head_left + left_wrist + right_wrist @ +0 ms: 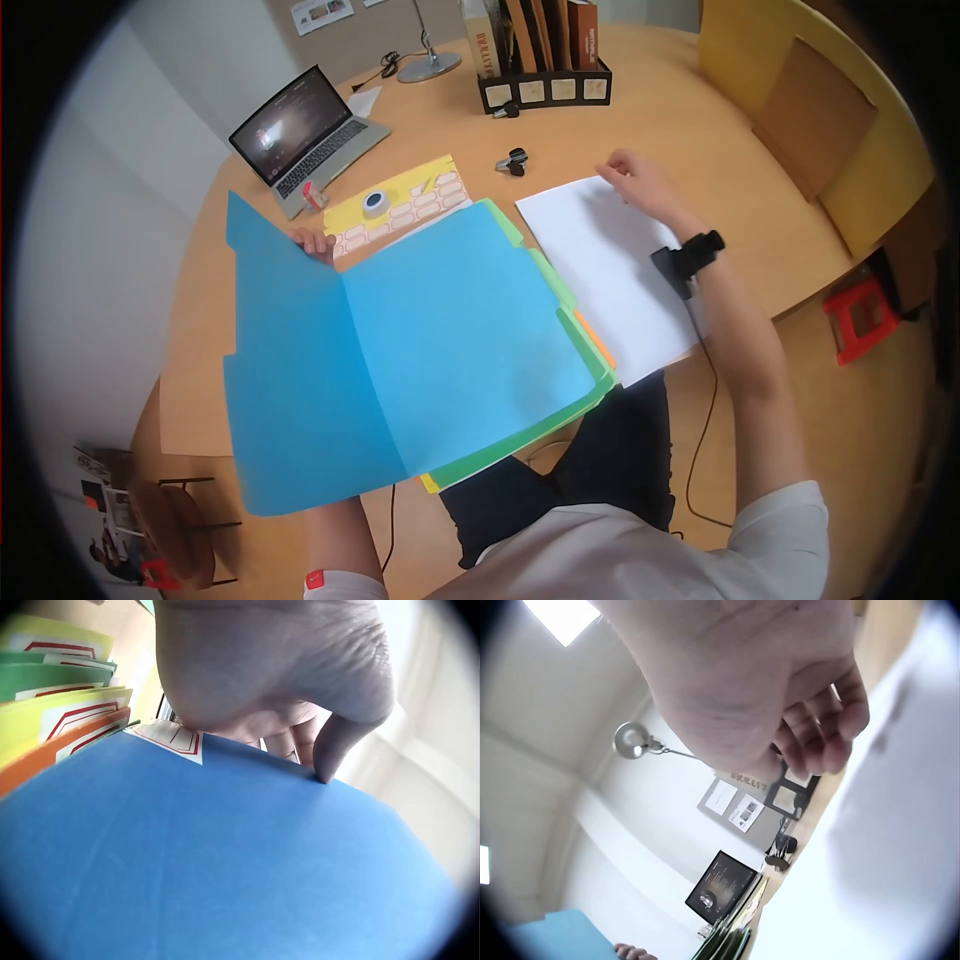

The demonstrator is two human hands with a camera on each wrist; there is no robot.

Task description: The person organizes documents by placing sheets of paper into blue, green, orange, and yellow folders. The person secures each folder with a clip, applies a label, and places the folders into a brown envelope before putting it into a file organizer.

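Observation:
A blue tabbed file folder (460, 325) lies opened out, its left cover raised at a slant. My left hand (315, 243) pinches the far edge of that cover; in the left wrist view its thumb (335, 750) is on the near face, with the other fingers beyond the edge. Green, yellow and orange folders (520, 437) are stacked beneath the blue one, and the left wrist view shows white, red-lined labels on their tabs. My right hand (645, 187) holds nothing, fingers loosely curled, over the far end of the white paper (600, 255).
Beyond the folders lie a yellow-and-white label sheet (410, 213) and a white roll (375, 204). A laptop (295, 130) stands back left. Black-handled scissors (513, 162) lie before a black book holder (545, 92). A lamp base (429, 66) stands behind.

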